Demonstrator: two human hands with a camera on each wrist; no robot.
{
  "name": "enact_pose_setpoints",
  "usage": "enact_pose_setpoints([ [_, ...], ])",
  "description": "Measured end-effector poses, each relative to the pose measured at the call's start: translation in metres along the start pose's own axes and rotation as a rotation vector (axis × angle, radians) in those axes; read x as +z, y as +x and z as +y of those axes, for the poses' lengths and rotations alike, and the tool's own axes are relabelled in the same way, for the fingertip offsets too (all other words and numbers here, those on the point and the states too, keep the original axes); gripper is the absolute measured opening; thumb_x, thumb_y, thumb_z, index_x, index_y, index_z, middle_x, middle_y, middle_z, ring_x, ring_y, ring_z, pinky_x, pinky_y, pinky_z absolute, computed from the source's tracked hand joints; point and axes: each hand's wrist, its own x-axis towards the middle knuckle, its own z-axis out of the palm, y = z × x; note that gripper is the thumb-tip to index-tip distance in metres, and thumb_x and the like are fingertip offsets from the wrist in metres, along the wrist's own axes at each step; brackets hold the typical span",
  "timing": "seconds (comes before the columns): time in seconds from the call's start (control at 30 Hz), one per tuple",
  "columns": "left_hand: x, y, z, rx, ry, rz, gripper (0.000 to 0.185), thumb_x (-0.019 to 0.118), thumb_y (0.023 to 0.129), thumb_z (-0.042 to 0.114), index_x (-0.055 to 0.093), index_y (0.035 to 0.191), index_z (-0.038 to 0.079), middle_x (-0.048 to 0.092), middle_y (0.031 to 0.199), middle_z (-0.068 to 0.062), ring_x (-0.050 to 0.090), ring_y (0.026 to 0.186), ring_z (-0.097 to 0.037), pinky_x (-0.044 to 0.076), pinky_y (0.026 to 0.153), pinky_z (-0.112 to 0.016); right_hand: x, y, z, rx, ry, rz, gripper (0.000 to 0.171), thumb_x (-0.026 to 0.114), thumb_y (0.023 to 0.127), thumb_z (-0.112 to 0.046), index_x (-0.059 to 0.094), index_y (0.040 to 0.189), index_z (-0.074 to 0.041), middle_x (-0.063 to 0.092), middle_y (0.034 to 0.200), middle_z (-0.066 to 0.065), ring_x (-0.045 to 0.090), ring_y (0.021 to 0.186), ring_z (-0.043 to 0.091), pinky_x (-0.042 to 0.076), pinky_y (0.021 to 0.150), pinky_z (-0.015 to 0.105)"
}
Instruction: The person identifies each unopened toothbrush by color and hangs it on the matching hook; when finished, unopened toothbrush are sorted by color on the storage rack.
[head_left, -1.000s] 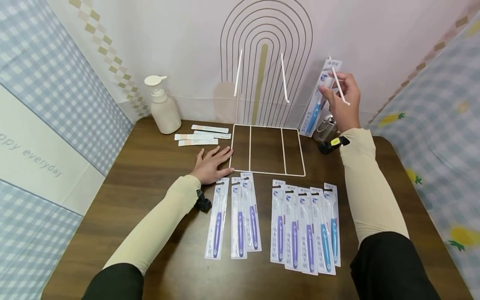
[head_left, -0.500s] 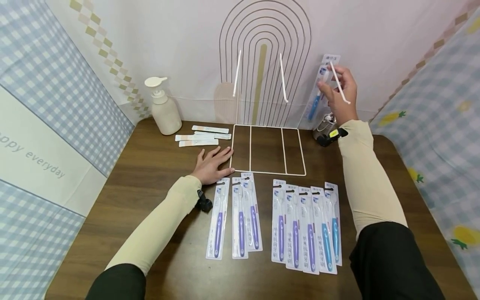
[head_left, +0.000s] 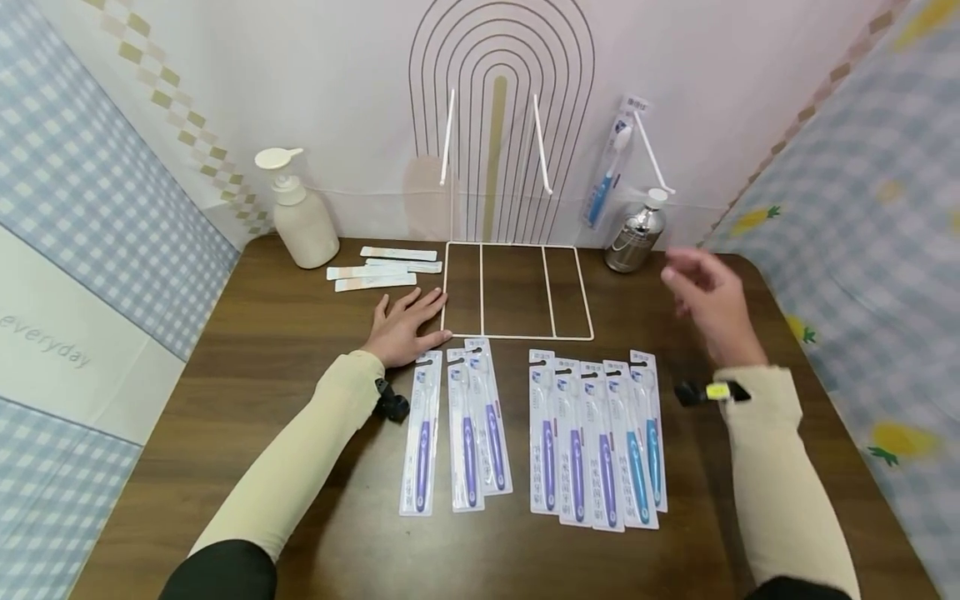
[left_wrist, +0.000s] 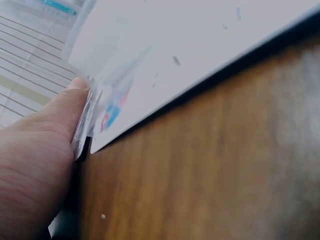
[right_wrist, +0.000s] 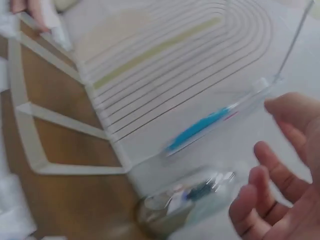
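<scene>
Left hand point(head_left: 405, 332) is lying palm-down, fingers point(head_left: 429, 310) spreading out, left arm point(head_left: 288, 458) angling inward. Right hand point(head_left: 712, 304) (kinda blurry, tbh) is hovering, fingers loosely curling, right arm point(head_left: 780, 467) stretching forward.

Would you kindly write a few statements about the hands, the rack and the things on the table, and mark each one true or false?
1. The right hand holds nothing. True.
2. The left hand is raised high above the table. False: it rests on the table, at the left edge of the rack's base.
3. A blue-handled packaged toothbrush hangs on the rack's rightmost prong. True.
4. Every packaged toothbrush lying on the table has a purple handle. False: two of the eight have blue handles.
5. The silver bottle lies on its side. False: it stands upright.
6. The pump bottle stands left of the slim white packets. True.
</scene>
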Motion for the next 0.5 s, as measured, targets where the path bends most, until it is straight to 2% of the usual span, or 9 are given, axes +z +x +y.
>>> enact_pose_setpoints([
  [0.13, -0.003, -0.001, -0.003, 0.005, 0.000, 0.005, 0.079, 0.057, 0.105, 0.059, 0.027, 0.170, 0.025, 0.019, 0.176, 0.006, 0.011, 0.162, -0.027, -0.010, 0.123, -0.064, -0.006, -0.050, 0.027, 0.044, -0.269, -0.077, 0.039, 0.073, 0.103, -0.024, 0.068, 0.139, -0.012, 0.065, 0.108, -0.004, 0.057, 0.078, 0.014, 0.053, 0.062, 0.026],
  [0.27, -0.003, -0.002, -0.003, -0.002, 0.008, 0.006, 0.079, 0.057, 0.105, 0.059, 0.027, 0.170, 0.025, 0.019, 0.176, 0.007, 0.011, 0.162, -0.027, -0.010, 0.123, -0.063, -0.008, -0.086, 0.050, 0.078, -0.403, -0.122, 0.043, 0.072, 0.104, -0.031, 0.067, 0.141, -0.010, 0.064, 0.112, 0.003, 0.054, 0.084, 0.017, 0.049, 0.065, 0.026],
  [0.4, -0.003, -0.002, 0.001, -0.006, -0.001, -0.003, 0.079, 0.057, 0.105, 0.057, 0.027, 0.170, 0.024, 0.019, 0.176, 0.006, 0.010, 0.162, -0.027, -0.011, 0.124, -0.063, -0.009, -0.109, 0.067, 0.080, -0.557, -0.142, 0.044, 0.072, 0.103, -0.031, 0.067, 0.141, -0.009, 0.063, 0.117, 0.011, 0.050, 0.089, 0.021, 0.043, 0.071, 0.025],
  [0.5, -0.003, -0.003, 0.003, -0.008, -0.007, -0.012, 0.078, 0.057, 0.106, 0.056, 0.026, 0.170, 0.024, 0.018, 0.176, 0.006, 0.009, 0.163, -0.027, -0.011, 0.124, -0.062, -0.009, -0.118, 0.077, 0.041, -0.661, -0.151, 0.046, 0.074, 0.102, -0.029, 0.067, 0.142, -0.007, 0.061, 0.119, 0.016, 0.048, 0.093, 0.024, 0.041, 0.074, 0.027],
])
